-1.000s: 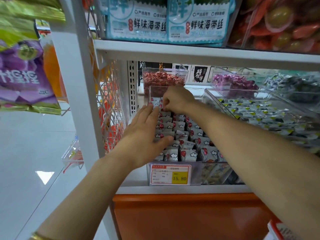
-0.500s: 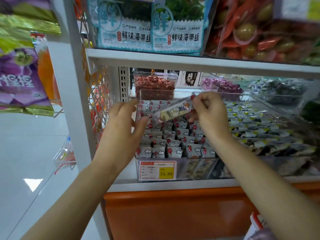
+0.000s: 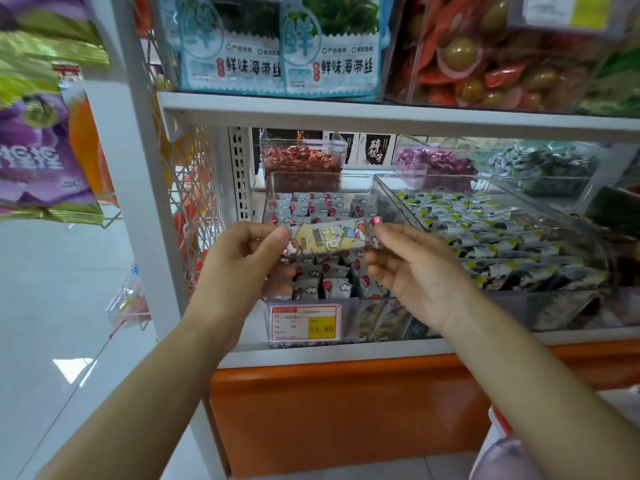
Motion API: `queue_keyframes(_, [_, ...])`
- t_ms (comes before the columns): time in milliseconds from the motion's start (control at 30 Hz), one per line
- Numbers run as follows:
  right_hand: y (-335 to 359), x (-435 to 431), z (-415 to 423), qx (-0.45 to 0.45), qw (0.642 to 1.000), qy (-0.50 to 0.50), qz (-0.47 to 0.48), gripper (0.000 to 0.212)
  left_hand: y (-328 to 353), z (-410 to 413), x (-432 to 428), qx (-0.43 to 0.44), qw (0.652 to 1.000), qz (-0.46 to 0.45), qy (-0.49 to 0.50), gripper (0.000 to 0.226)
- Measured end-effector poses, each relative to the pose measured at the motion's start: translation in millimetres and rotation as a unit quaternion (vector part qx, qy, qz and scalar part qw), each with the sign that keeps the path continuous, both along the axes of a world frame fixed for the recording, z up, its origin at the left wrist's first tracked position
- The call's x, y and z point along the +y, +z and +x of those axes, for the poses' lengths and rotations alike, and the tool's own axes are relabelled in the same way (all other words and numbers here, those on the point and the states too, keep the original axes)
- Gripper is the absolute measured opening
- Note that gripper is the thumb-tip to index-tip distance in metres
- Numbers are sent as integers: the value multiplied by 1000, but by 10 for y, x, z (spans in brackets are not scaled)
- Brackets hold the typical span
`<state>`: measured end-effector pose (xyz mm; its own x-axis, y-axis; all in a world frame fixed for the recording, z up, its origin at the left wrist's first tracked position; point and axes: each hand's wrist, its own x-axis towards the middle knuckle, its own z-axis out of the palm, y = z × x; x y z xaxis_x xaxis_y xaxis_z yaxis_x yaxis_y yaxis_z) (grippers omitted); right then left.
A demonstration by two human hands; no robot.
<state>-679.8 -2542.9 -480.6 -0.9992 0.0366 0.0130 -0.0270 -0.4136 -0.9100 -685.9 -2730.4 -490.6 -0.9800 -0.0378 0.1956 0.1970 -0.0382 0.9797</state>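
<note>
At 9 o'clock of the scene, the left hand [image 3: 239,261] has its grip pinching the left end of the one snack packet [image 3: 329,237]. The packet lies roughly level in the air, in front of the clear bin [image 3: 346,299] on the shelf [image 3: 311,355] and at 12 o'clock from the single price tag [image 3: 304,322]. At 3 o'clock, the right hand [image 3: 412,268] pinches the other end. Both grips sit on the thin wrapper ends, so pulling them apart could tear it, and a slack pinch would likely drop it among the bin's packets, which are too many to count. There are two hands.
</note>
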Motion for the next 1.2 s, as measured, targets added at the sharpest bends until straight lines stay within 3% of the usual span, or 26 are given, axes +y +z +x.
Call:
queue_keyframes(133, [11, 17, -23, -42, 997, 26, -54, 5, 38, -6, -5, -43, 993, 88, -61, 25])
queue_keyframes(300, [2, 9, -44, -118, 969, 71, -206, 19, 61, -35, -1, -85, 972, 195, -98, 9])
queue_keyframes(533, [14, -22, -16, -90, 959, 90, -252, 6, 106, -71, -7, -139, 926, 329, -122, 12])
queue_keyframes(600, [3, -25, -24, -63, 974, 62, -208, 7, 101, -76, -4, -130, 936, 308, -113, 13])
queue_keyframes(700, [-19, 6, -33, 18, 998, 4, -54, 16, 90, -62, -10, -103, 966, 215, -104, 10])
queue_keyframes(867, [-53, 43, -4, 151, 973, -54, 168, 12, 110, 0, -31, -67, 980, 111, -150, 26])
queue_keyframes(1033, [-71, 29, 20, 153, 968, -43, 194, 16, 123, 8, -58, -7, 991, 29, -129, 41])
queue_keyframes(1200, [-107, 28, -21, 162, 956, -51, 239, 11, 129, 25, -66, 15, 991, -11, -135, 42])
